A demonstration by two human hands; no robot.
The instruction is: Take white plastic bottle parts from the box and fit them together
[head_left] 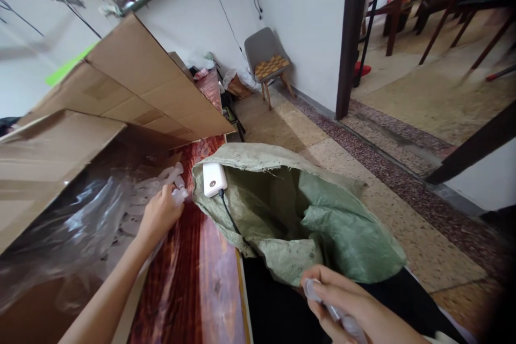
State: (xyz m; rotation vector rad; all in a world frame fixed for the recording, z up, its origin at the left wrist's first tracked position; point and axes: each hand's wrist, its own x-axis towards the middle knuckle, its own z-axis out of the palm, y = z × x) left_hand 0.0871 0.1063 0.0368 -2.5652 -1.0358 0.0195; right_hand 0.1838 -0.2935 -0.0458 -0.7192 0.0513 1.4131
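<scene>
My left hand [163, 209] is closed around a small translucent plastic piece [180, 194] at the edge of the cardboard box. Beside it lie several similar whitish plastic pieces [133, 209], partly under clear plastic film [86, 212]. Down at the lower right, my right hand [342, 301] has its fingers wrapped round a translucent, tube-like plastic piece [312, 289]; the exact kind is unclear. Just above that hand, the green woven sack [346, 226] gapes open over my lap. A white power bank [215, 178] with a black cable sits at the sack's left rim.
The open cardboard box [153, 97] fills the left, its flaps raised. A reddish wood-grain tabletop [177, 290] runs between box and sack. Farther off, a grey chair [264, 48] stands by the wall, with bags near it. A dark-framed doorway [344, 37] is at the right.
</scene>
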